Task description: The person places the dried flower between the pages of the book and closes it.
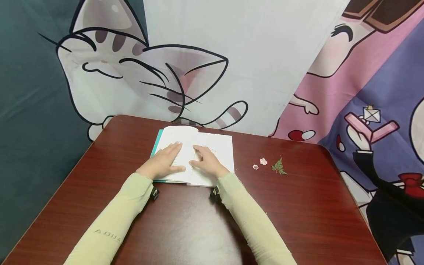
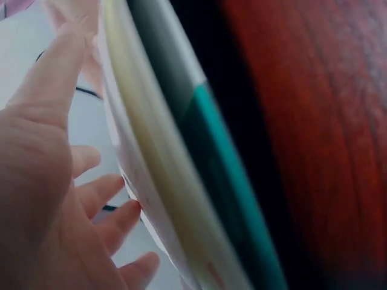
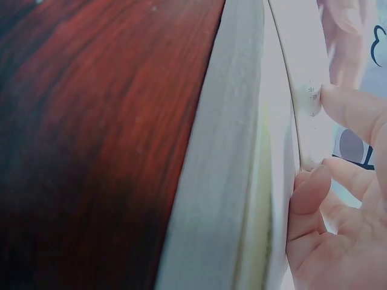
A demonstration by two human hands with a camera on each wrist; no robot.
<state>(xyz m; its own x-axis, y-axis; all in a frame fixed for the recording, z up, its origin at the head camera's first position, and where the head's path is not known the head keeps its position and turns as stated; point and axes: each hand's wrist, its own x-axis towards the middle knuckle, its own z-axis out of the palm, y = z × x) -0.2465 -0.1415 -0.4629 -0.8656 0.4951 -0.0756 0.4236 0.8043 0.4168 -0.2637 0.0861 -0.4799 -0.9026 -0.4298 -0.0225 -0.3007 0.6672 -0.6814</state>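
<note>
An open white book [image 1: 219,146] with a teal cover [image 2: 233,175] lies on the dark red wooden table [image 1: 185,221]. My left hand [image 1: 165,160] lies flat on the left page, fingers straight and together. My right hand [image 1: 207,162] rests on the right page beside the gutter, index finger stretched forward, the other fingers bent onto the paper. In the left wrist view my left hand [image 2: 54,181] is spread against the page beside the book's page edges [image 2: 154,157]. In the right wrist view my right hand [image 3: 338,211] has fingertips touching the top page above the page block [image 3: 230,151].
Two small pink pressed flowers [image 1: 263,161] and a green fern sprig [image 1: 279,166] lie on the table right of the book. Cartoon-printed cloth hangs behind the table [image 1: 185,73]. Both arms wear pale green sleeves [image 1: 109,228].
</note>
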